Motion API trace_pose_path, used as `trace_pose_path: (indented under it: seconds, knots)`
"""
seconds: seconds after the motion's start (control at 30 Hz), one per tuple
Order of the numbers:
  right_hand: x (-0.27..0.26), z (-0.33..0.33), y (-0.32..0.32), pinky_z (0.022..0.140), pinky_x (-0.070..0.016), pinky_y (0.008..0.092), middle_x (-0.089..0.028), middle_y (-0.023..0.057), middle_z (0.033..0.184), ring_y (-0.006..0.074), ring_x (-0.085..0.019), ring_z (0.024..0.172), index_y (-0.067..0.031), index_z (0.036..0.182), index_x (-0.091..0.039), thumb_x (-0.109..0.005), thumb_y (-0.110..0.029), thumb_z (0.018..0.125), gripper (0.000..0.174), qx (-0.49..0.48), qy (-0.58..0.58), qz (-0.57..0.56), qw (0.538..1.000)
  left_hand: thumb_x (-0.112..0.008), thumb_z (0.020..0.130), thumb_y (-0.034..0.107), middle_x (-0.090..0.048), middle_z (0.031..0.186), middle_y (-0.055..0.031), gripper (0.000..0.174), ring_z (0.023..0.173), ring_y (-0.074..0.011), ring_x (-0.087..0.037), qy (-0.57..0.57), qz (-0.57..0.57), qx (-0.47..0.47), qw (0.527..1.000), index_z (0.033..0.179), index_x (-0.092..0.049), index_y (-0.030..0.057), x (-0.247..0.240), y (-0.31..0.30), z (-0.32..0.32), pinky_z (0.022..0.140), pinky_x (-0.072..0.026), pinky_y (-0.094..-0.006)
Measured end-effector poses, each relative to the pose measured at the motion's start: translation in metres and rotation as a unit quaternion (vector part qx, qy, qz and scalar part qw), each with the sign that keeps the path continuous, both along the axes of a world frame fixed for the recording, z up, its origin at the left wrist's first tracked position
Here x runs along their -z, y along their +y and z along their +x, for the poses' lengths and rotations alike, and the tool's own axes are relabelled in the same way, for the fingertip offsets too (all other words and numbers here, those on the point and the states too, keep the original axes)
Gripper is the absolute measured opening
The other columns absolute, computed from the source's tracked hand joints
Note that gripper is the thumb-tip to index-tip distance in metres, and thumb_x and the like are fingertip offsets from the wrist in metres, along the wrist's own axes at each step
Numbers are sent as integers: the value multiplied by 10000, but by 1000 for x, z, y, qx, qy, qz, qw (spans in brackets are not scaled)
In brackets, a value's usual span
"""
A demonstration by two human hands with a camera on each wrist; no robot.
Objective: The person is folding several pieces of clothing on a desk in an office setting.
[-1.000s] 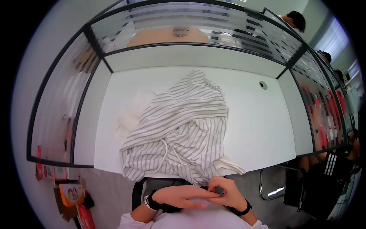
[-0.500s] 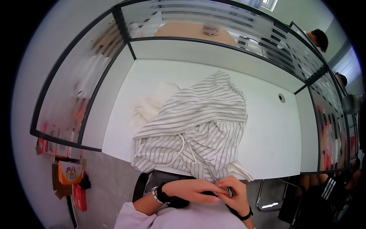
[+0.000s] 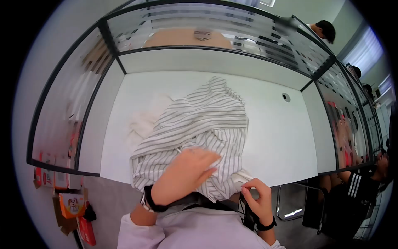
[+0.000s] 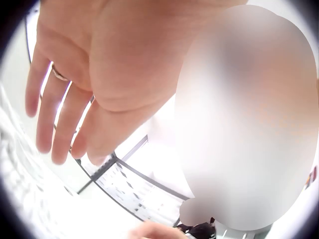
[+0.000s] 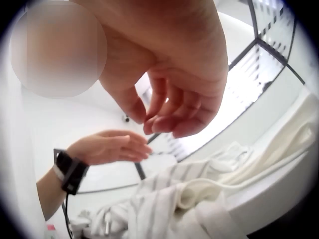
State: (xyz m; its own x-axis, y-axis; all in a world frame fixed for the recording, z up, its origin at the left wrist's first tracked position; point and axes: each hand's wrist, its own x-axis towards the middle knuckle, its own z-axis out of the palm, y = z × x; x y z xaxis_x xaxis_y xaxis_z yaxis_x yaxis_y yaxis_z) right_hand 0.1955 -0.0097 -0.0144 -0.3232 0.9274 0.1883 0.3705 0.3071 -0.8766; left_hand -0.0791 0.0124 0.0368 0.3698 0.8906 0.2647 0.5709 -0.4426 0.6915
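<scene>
At the table's (image 3: 282,141) six o'clock, straight-fingered left hand (image 3: 182,174) and loosely curled right hand (image 3: 259,200) seem empty, and the overhanging striped garment (image 3: 203,112) could slide off if tugged.

Can pass over white tabletop (image 3: 282,141) right of striped cloth (image 3: 203,118). Walled in at back and both sides by partition (image 3: 215,61). Obstructed at centre by that cloth and, above its near part, left hand (image 3: 182,174).

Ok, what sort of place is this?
Probably a shared office or workroom: a broad white desk with a round grey-rimmed cable hole, bordered on three sides by black-framed, frosted-stripe transparent partitions.
</scene>
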Motion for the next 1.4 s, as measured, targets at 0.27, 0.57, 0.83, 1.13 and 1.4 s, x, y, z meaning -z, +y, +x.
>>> trace_pose_path:
  seconds: [0.27, 0.57, 0.83, 1.13, 1.4]
  knots:
    - [-3, 1, -23, 667, -484, 278, -664, 113, 845, 204, -633, 734, 18, 968, -670, -674, -37, 897, 90, -20, -3, -33, 999, -680, 806, 53, -636, 1139, -129, 313, 1104, -320, -599, 167, 197, -14, 966, 1116, -632, 48, 58, 151, 92, 953, -462, -417]
    - [7, 42, -49, 622, -460, 265, -672, 91, 838, 158, -586, 681, 3, 986, -692, -671, -68, 909, 107, 58, 17, -49, 997, -555, 831, -19, -572, 1047, -192, 72, 967, -388, -588, 156, 188, -98, 965, 850, -624, -11, 89, 184, 88, 815, -520, -456]
    - [19, 43, -30, 653, -510, 274, -668, 101, 851, 174, -644, 711, 16, 998, -671, -653, -76, 934, 113, 40, 32, -33, 998, -449, 864, -93, -663, 1184, -235, 307, 1048, -390, -654, 3, 119, -161, 980, 1044, -687, -20, 15, 121, -6, 927, -500, -362]
    - [11, 29, -10, 665, -511, 320, -647, 117, 841, 234, -635, 712, -6, 1006, -679, -657, -94, 916, 128, 10, 23, -23, 999, -440, 924, 58, -609, 1158, -131, 300, 1067, -211, -559, -519, -23, -86, 850, 1109, -619, -95, -42, -9, -76, 1008, -387, -322]
    - [-3, 13, 10, 764, -526, 354, -636, 140, 987, 265, -642, 845, -11, 1092, -645, -665, -91, 904, 206, -40, -12, -4, 999, -704, 866, 85, -601, 858, -114, 170, 787, -205, -546, -226, 79, -161, 958, 771, -568, 49, -30, -92, -82, 755, -412, -298]
